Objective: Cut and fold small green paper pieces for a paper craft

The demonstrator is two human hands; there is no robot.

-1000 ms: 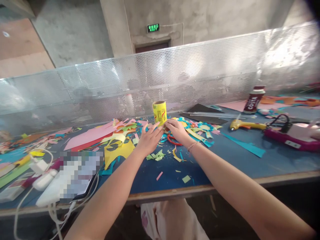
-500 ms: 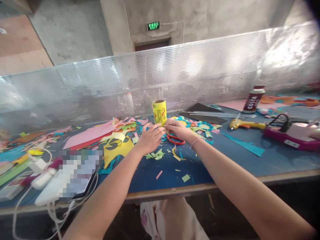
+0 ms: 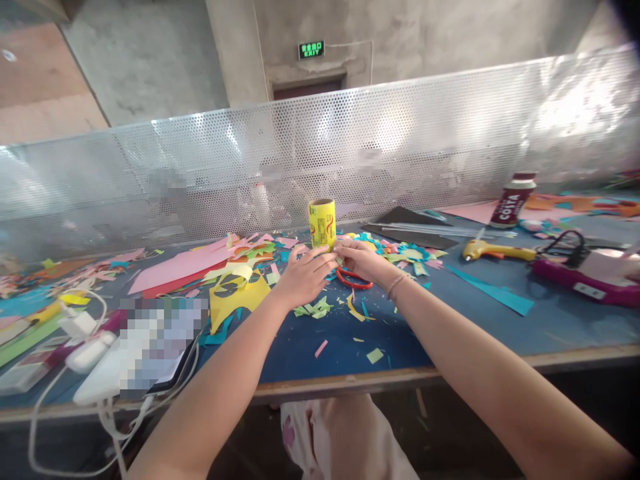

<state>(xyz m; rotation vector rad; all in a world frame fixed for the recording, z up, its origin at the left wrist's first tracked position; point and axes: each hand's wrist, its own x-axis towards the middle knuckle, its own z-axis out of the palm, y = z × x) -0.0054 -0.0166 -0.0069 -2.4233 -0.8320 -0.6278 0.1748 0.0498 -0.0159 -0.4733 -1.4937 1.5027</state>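
Left hand (image 3: 304, 277) over table (image 3: 310, 365), concrete wall (image 3: 420, 37)

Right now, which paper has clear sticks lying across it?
The black sheet beyond the right hand: the sticks cross it, not the pink sheet at left or the blue strip.

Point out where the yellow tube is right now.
In the head view, the yellow tube is upright near the centre, just beyond the left hand and right hand, before the perforated metal screen.
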